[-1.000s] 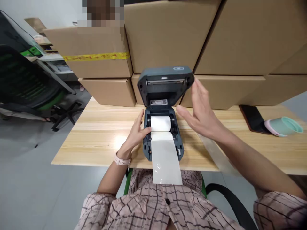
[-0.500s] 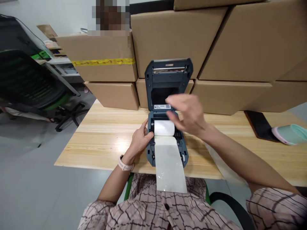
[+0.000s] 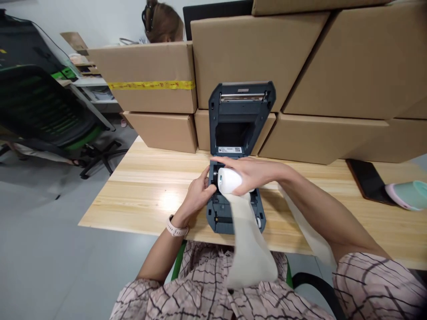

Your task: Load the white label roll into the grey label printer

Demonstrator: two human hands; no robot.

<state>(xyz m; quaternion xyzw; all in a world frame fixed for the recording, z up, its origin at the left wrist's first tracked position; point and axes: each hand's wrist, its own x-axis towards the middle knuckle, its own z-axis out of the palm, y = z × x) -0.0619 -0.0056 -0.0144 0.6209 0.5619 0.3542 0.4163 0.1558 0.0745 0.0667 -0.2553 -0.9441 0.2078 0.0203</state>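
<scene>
A dark grey label printer [image 3: 215, 209] stands on the wooden table with its lid [image 3: 213, 120] raised. My right hand [image 3: 255, 173] is closed around a white label roll [image 3: 230, 180], tilted inside the open printer bay. From the roll a loose strip of labels [image 3: 248, 249] hangs over the printer's front toward my lap. My left hand [image 3: 199, 191] grips the printer's left side, thumb on top beside the black roll holder [image 3: 215, 174]. Part of the roll is hidden under my right fingers.
Cardboard boxes [image 3: 256, 53] are stacked behind the printer. A phone [image 3: 368, 180] and a pale green cup [image 3: 408, 194] lie at the right. Another pale strip [image 3: 310, 229] hangs beneath my right forearm. An office chair [image 3: 43, 106] stands left; a person sits beyond the boxes.
My right hand has come down from above the printer and taken hold of the label roll. The roll has tilted and its strip has twisted. My left hand stays on the printer.
</scene>
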